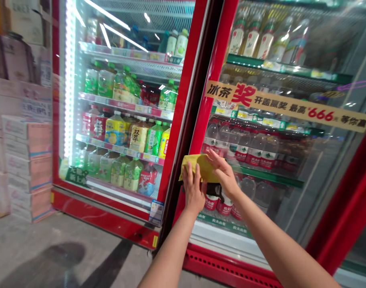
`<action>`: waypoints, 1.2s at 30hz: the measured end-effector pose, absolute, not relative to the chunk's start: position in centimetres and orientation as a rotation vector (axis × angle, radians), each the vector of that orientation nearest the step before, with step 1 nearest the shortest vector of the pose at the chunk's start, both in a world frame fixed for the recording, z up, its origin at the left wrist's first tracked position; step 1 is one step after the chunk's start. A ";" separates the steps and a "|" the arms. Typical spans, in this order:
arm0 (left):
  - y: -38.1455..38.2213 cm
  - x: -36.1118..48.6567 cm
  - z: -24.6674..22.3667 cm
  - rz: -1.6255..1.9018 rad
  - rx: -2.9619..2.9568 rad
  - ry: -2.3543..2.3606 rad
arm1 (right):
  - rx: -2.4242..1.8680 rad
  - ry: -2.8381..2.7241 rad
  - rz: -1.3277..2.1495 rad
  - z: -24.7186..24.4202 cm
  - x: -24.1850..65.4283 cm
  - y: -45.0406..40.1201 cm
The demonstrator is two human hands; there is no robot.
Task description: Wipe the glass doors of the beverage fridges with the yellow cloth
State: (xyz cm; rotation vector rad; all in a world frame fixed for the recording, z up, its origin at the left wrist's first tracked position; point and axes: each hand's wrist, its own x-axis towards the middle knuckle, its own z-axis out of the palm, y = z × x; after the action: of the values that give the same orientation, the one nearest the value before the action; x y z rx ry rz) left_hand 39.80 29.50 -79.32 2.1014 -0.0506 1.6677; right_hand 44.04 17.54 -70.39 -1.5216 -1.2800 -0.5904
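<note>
A yellow cloth lies spread against the left edge of the right fridge's glass door. My left hand presses on its lower left part, fingers apart and pointing up. On the cloth's right part rests my right hand, its fingers stretched toward the upper left. A dark object, perhaps a door handle, shows just below the cloth between my hands; its shape is partly hidden. Behind the glass stand water bottles with red labels.
On the left is a second red-framed fridge with shelves of drinks. Stacked cartons stand at the far left on the grey floor. A printed strip crosses the right fridge door above my hands.
</note>
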 end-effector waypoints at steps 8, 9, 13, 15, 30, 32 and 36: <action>29.7 42.1 -78.4 1.980 2.351 0.131 | -1.451 -1.020 -0.661 -72.2 43.5 14.7; 30.4 42.0 -79.3 1.999 2.399 0.095 | -1.464 -1.025 -0.654 -72.8 43.2 14.3; 32.0 40.5 -82.5 1.886 2.577 0.075 | -1.542 -1.045 -0.632 -74.5 42.0 12.3; 31.5 39.9 -81.7 1.836 2.580 0.106 | -1.576 -1.055 -0.669 -74.5 41.6 11.0; 34.3 39.9 -83.4 1.897 2.762 -0.029 | -1.639 -1.012 -0.787 -74.4 40.5 7.0; 33.8 40.0 -81.2 1.883 2.764 -0.045 | -1.642 -1.025 -0.860 -73.9 40.9 6.7; 30.7 41.8 -74.6 1.932 2.575 0.097 | -1.721 -0.988 -1.163 -72.9 42.5 6.6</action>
State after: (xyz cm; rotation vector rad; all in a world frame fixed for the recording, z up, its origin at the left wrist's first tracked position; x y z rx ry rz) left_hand 41.79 30.71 -74.62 2.5752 0.0974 1.9321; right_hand 42.51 6.64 -72.89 -1.7211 -0.9876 -1.1631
